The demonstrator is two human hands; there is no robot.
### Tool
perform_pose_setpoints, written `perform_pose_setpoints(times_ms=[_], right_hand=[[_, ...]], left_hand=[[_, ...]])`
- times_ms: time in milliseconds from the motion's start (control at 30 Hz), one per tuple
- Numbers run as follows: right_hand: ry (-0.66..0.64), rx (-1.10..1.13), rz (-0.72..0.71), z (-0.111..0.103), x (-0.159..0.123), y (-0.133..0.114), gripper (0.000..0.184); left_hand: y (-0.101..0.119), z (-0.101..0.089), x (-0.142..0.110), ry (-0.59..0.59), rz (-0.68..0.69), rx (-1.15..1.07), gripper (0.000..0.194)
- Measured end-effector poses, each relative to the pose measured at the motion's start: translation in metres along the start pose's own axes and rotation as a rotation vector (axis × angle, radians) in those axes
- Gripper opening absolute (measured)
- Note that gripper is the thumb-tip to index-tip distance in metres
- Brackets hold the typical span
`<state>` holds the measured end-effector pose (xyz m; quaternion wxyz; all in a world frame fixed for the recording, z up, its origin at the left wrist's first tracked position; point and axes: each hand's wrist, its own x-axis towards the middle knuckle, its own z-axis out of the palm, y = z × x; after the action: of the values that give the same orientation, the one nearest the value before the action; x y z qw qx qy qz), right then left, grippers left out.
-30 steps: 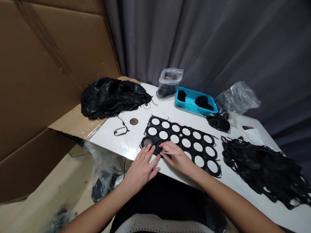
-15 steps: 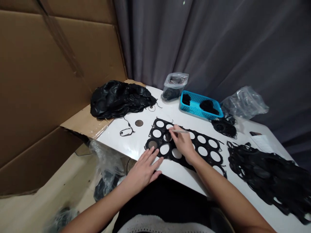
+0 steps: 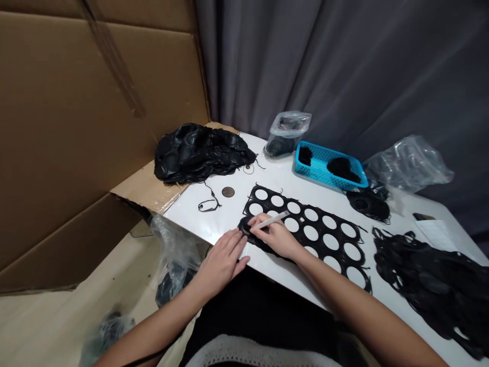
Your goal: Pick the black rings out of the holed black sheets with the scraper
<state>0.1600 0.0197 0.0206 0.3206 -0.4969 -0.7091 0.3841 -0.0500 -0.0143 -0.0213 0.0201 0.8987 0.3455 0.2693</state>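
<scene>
A black rubbery sheet (image 3: 320, 220) with rows of round holes lies on the white table (image 3: 191, 224). My left hand (image 3: 226, 255) rests palm down at its near left corner, fingers stretched and touching the edge. Pinched between the fingers of my right hand (image 3: 277, 238) is a thin pale stick-like tool (image 3: 272, 220), which points up to the right. The right fingertips are over the same corner and partly cover the last round spot; the tool's working tip is hidden. A loose dark disc (image 3: 228, 192) lies beyond the sheet, left of it.
Black sheets are heaped (image 3: 198, 155) at the back left. Black holed scraps (image 3: 428, 280) are piled at the right. Behind the sheet stand a clear bag (image 3: 286, 135) and a blue basket (image 3: 317, 176) holding black pieces. A cardboard wall (image 3: 95, 102) rises at the left.
My right hand moved with the tool away over the second row of holes, then back to the near left corner beside my left hand. A dark piece at its fingertips is no longer visible.
</scene>
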Motion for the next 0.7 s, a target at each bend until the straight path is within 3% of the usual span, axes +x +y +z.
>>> perform_pose_setpoints(times_ms=[433, 700], right_hand=[[-0.023, -0.007, -0.012, 0.000, 0.001, 0.002, 0.021], [0.021, -0.308, -0.207, 0.020, -0.009, -0.001, 0.016]], left_hand=[[-0.003, -0.001, 0.003, 0.002, 0.058, 0.027, 0.037], [-0.005, -0.002, 0.008, 0.024, 0.116, 0.065, 0.033]])
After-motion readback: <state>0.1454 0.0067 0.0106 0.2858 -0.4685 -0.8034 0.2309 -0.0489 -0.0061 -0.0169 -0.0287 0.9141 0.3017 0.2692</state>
